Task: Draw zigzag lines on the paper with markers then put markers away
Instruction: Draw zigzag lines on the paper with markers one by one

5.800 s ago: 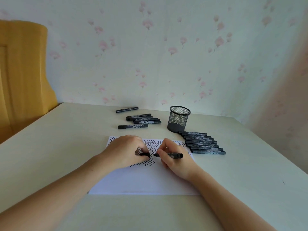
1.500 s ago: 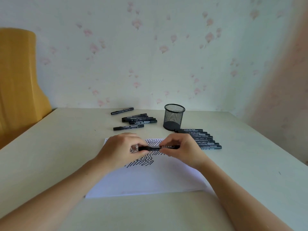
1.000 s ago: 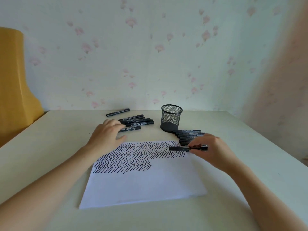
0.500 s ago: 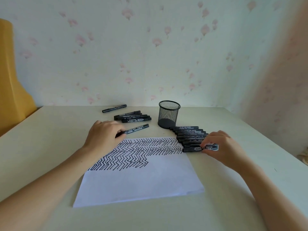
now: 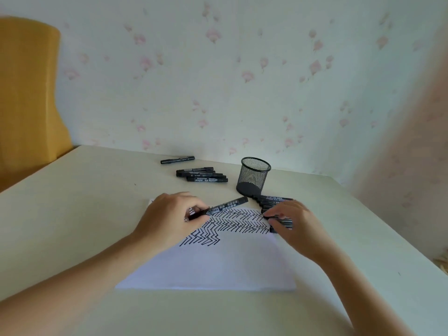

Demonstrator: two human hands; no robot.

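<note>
While the left hand [image 5: 169, 217] grips a black marker [image 5: 225, 205] over the upper part of the paper [image 5: 218, 263], its far end angles up toward the mesh pen cup [image 5: 254, 175]. The right hand [image 5: 294, 226] lies with fingers spread and loose on the row of markers [image 5: 274, 202] just beside the paper's right edge, pinching nothing that can be seen. Black zigzag lines [image 5: 232, 224] fill the sheet's upper half. A cluster of markers [image 5: 202, 175] and a single marker [image 5: 177, 160] lie farther back on the table [image 5: 72, 214].

Cream table [image 5: 72, 214], floral wallpaper [image 5: 242, 81], perhaps a yellow chair back [image 5: 26, 93]
</note>
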